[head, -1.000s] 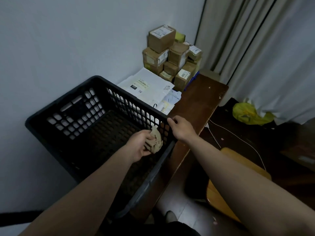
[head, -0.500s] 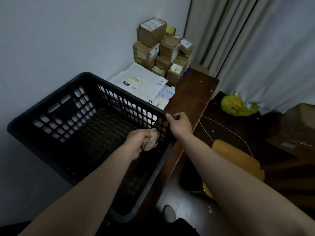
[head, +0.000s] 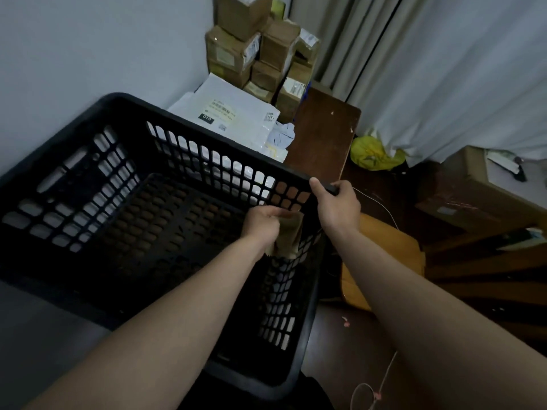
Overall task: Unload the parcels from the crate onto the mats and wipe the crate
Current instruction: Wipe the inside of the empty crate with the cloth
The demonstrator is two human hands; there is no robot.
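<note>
- Fingers [head: 340, 187] of the right hand [head: 337, 207] are curled over the crate's rim at its right far corner, with the thumb on the inner side. The left hand [head: 262, 224] is inside the crate and clutches one cloth [head: 289, 233] against the right wall.
- One crate [head: 88, 179]: black hard plastic, rectangular, with walls and floor pierced by rows of rounded slots. It stands on the table beside the wall.
- One cloth: tan, soft and crumpled, hanging below the fist.
- Cardboard boxes [head: 233, 51]: about nine, brown, taped and labelled, stacked in the far corner. The exact count is hard to tell.
- White mailers [head: 236, 113]: at least two, flat and glossy, overlapping just behind the crate, whose far wall partly hides them.
- One table [head: 322, 137]: dark brown wood with a scuffed surface.
- Grey pleated curtains [head: 444, 69] hang on the right, with one crumpled yellow bag [head: 370, 153] at their foot.
- One orange seat [head: 387, 244] sits below the right forearm, and thin white cords lie on the dark floor.
</note>
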